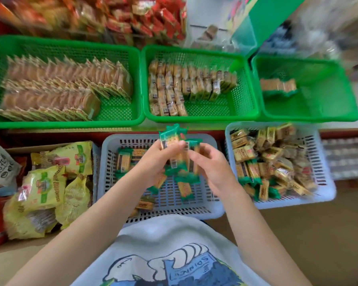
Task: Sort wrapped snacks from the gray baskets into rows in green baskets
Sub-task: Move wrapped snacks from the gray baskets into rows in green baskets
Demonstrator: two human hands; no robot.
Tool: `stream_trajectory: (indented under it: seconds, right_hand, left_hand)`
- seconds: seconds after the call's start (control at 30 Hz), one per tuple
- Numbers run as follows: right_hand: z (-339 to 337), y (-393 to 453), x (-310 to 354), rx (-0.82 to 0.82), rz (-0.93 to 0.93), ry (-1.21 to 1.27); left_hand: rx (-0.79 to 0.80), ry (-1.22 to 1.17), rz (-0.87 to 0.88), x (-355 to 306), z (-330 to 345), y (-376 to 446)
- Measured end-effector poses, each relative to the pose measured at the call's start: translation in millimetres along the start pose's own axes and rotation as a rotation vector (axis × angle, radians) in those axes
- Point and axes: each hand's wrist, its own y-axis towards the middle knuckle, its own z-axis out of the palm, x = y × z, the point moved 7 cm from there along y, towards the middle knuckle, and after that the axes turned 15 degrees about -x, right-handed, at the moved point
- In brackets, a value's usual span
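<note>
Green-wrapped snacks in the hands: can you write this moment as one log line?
left hand: holds green-wrapped snacks | right hand: steadies the bunch | over middle gray basket | right green basket: one short row

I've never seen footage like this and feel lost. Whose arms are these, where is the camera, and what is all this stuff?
The camera sits on a person's head, looking down at their own arms. The left hand and right hand together hold a bunch of green-wrapped snacks above the middle gray basket. A second gray basket, heaped with snacks, sits to the right. Beyond lie three green baskets: the left one and middle one hold neat rows, the right one only a few packets.
</note>
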Motion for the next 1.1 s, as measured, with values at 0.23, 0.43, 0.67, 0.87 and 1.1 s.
stream_trajectory:
  seconds: [0.23,0.43,0.67,0.87,1.1]
  right_hand:
    - [-68.0,-0.3,28.1,-0.153,-0.021,0.287]
    - [-111.2,23.8,48.3,-0.129,-0.151,0.162]
    - [-221.1,72.2,68.6,-0.039,-0.234,0.029]
    - [-322.8,140.6,79.7,-0.032,-0.182,0.046]
    - [-376.6,200.2,90.1,0.074,-0.136,-0.039]
  left_hand:
    - [-0.047,-0.092,-0.025,-8.6,35.4,4.0]
    - [-0.046,-0.052,-0.052,-9.5,141.3,8.9]
    - [-0.107,-0.026,0.120,-12.2,292.1,31.7]
    - [-0.153,-0.046,0.117,-16.8,388.9,69.2]
    - [-0.189,0.049,0.133,-31.8,471.1,121.8]
